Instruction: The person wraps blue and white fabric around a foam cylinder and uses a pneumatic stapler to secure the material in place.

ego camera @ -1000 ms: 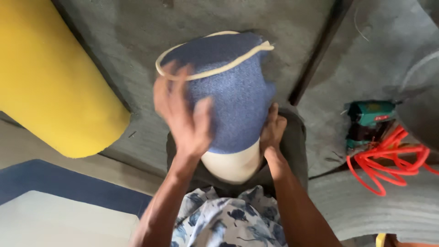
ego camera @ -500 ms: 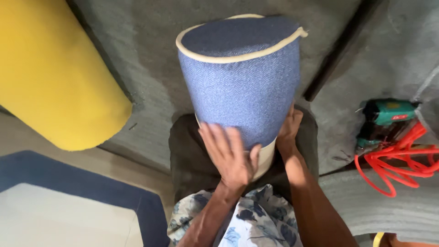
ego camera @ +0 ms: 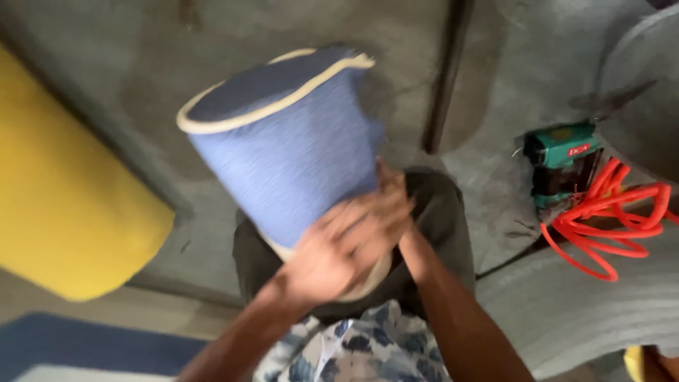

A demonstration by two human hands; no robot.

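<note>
Left hand [ego camera: 339, 247], blurred, lies spread with its fingers flat against the lower front of a blue cylindrical cushion [ego camera: 283, 159], pressing on it rather than closing round it. Right hand [ego camera: 396, 194] sits just behind, at the cushion's lower right side, mostly hidden; how far it is open I cannot tell. That cushion has cream piping round its top end and leans to the left over the person's lap, its pale bare bottom showing under the blue cover. Off to the left lies a big yellow bolster [ego camera: 64, 205]. Over on the right, on the grey floor, a green power tool [ego camera: 566, 159] sits beside a coiled orange hose [ego camera: 615, 219].
</note>
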